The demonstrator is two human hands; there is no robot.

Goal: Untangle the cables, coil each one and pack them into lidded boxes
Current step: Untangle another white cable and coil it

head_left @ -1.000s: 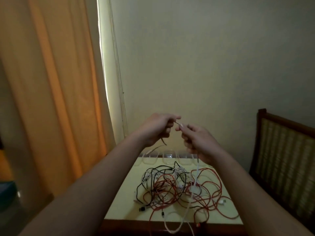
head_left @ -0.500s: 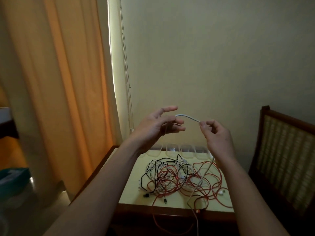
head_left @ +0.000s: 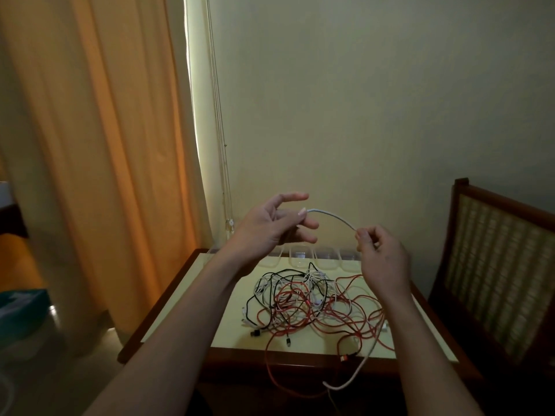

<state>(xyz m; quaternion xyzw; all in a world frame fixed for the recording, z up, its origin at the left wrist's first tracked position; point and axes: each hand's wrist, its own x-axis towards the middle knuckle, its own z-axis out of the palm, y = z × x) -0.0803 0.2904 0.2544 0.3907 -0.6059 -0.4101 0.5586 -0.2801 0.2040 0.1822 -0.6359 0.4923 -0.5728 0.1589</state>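
Drawn wider apart than a second ago, the left hand (head_left: 270, 226) and right hand (head_left: 383, 256) each pinch the white cable (head_left: 330, 217). It is arched between them above the table (head_left: 232, 331), and its remainder is hung past the front edge. Red, black and white strands are knotted in the tangle (head_left: 300, 304) mid-table. Bare yellow top is left beside it, and clear boxes (head_left: 298, 258) are lined along the far edge.

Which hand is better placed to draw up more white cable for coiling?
Probably right: the right hand pinches the white cable where its long run drops toward the table; the left hand holds only its tip.
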